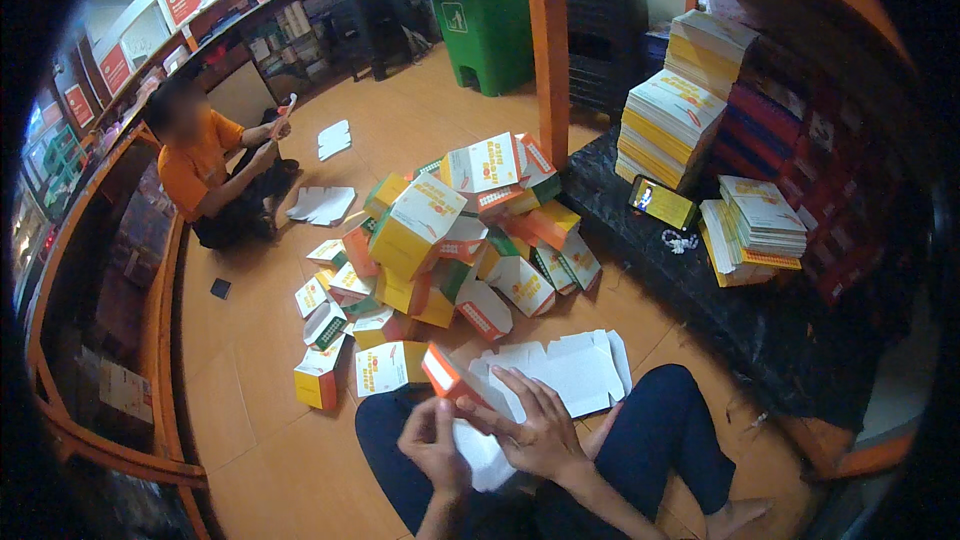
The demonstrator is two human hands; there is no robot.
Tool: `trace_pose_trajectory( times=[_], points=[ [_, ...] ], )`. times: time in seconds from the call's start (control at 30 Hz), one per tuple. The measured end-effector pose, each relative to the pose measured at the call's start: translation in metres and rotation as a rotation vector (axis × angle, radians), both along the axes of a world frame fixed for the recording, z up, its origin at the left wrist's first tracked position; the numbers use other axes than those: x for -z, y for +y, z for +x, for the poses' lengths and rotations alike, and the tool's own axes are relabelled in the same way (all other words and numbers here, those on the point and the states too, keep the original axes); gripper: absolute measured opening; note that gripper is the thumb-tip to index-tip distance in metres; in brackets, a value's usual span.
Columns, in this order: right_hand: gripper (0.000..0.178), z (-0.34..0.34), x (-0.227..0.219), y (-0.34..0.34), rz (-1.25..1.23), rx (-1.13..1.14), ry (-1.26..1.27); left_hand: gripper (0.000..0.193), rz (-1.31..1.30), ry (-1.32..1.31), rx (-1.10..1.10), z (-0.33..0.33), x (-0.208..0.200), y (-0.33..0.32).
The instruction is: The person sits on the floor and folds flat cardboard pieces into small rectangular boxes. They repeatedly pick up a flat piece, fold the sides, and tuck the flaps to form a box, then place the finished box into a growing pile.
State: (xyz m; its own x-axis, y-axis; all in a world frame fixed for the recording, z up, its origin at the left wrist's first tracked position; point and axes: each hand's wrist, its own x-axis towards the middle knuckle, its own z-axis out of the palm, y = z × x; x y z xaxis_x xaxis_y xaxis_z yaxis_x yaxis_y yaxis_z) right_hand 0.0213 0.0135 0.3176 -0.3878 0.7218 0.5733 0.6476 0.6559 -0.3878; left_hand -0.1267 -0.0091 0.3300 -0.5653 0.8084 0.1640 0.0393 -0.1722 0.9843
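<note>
Directly between both hands [436,448] [545,430]: carton [453,383].

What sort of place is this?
Perhaps a shop's back room or storeroom used for box folding: a heap of folded boxes lies on the floor, with tall stacks of flat cartons at the right and a green bin behind.

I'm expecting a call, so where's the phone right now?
Right side of the head view: the phone is on the black sheet, just in front of the tall carton stack, beside the white beaded string.
</note>
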Motion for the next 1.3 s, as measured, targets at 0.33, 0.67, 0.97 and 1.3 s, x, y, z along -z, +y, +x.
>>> trace_pose_trajectory(
  times=[0.33,0.67,0.97,1.3],
  points=[
    [0.032,0.004,-0.012,-0.01,-0.143,0.074,0.329,0.052,-0.179,-0.425,0.252,0.012,0.013,-0.004],
    [0.016,0.028,-0.038,-0.003,-0.313,0.014,0.637,0.039,-0.02,-0.058,0.093,0.008,0.01,-0.005],
    [0.023,0.006,-0.035,-0.008,-0.313,-0.151,0.76,0.023,0.098,0.367,0.185,0.018,0.054,-0.025],
    [0.022,0.009,-0.038,-0.007,-0.152,-0.146,0.705,0.023,-0.048,1.006,0.187,-0.027,0.102,-0.046]
  ],
)
